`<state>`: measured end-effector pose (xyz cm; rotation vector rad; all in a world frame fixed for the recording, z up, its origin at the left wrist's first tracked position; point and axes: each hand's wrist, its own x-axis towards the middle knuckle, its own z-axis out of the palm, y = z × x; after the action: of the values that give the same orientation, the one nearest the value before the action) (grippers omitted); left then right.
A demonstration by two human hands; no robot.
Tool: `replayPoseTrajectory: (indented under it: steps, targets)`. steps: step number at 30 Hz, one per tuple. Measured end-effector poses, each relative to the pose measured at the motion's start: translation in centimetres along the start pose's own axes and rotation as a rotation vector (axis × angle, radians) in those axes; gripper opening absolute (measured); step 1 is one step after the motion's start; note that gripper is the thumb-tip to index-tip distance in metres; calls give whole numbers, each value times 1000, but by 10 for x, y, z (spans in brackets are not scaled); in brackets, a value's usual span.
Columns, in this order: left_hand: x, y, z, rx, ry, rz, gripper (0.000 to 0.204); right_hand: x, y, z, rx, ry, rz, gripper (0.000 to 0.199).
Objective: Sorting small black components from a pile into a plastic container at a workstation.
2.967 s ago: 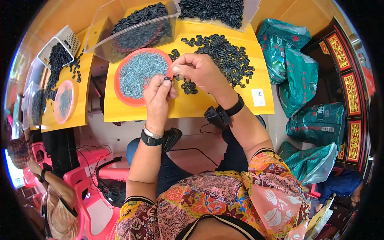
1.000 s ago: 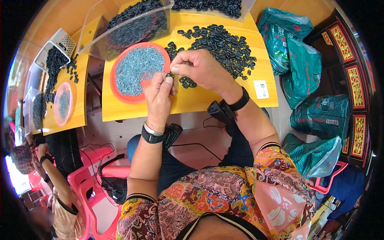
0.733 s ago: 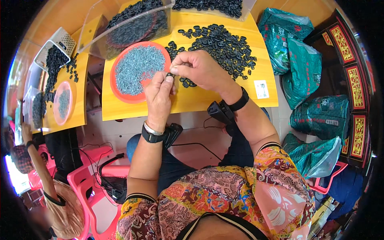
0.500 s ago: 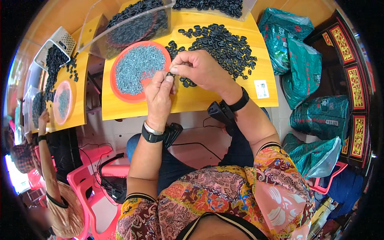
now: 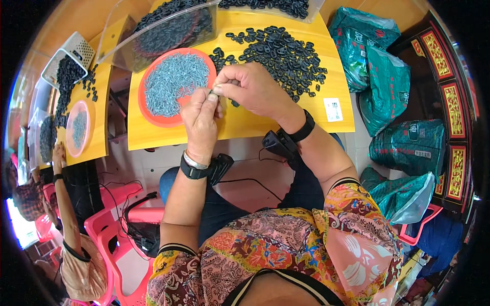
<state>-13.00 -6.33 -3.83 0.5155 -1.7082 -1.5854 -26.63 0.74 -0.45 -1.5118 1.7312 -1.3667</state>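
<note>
Yellow counter (image 5: 286, 120) across the upper middle of the frame, with a second yellow counter (image 5: 94, 137) at upper left.

At far left edge, another person's arm (image 5: 64, 199) raised beside pink plastic chairs (image 5: 109, 229). On the left counter, a white basket (image 5: 66, 58) of black parts and a small orange dish (image 5: 76, 127) of grey pieces.

Right of that, on the main counter, a round orange tray (image 5: 173, 86) heaped with small grey metal pieces, just below a clear plastic bin (image 5: 163, 28) of black parts.

Centre frame: left hand (image 5: 200, 122), black watch at the wrist, fingers closed in a pinch at the tray's right rim. Meeting it fingertip to fingertip, right hand (image 5: 252, 92), likewise closed in a pinch grip. Between the two, a tiny part (image 5: 214, 92), too small to tell apart clearly, held above the counter just right of the tray.

Beyond the right hand, a loose pile of black rings (image 5: 280, 53) spread over the counter. A small white label (image 5: 333, 109) near the counter's right edge.

At right of the frame, green plastic sacks (image 5: 383, 81) stacked on the floor, next to dark red and gold panels (image 5: 449, 117).
</note>
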Motion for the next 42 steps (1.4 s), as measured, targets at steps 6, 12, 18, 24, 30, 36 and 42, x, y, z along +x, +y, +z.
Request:
replayPoseTrajectory:
  steps: [6,12,18,24,30,36,42]
  targets:
    - [3,1,2,-139,-2,-70,14,-2,3,-8,168,8,57,13]
    - [6,-4,-8,-257,130,-89,13,0,21,-33,-278,40,-57,15]
    - [7,-4,-8,-290,126,-54,12,-9,17,-13,-623,-143,-79,18]
    - [8,-5,-9,-294,128,-52,12,-9,29,9,-805,-60,-161,10]
    - [8,-4,-7,-280,118,-54,11,-5,39,10,-865,-14,-122,9]
    - [6,-3,-8,-277,107,-45,11,4,39,2,-161,27,43,14]
    - [6,-1,-8,-284,109,-60,11,5,29,-4,456,-85,247,20]
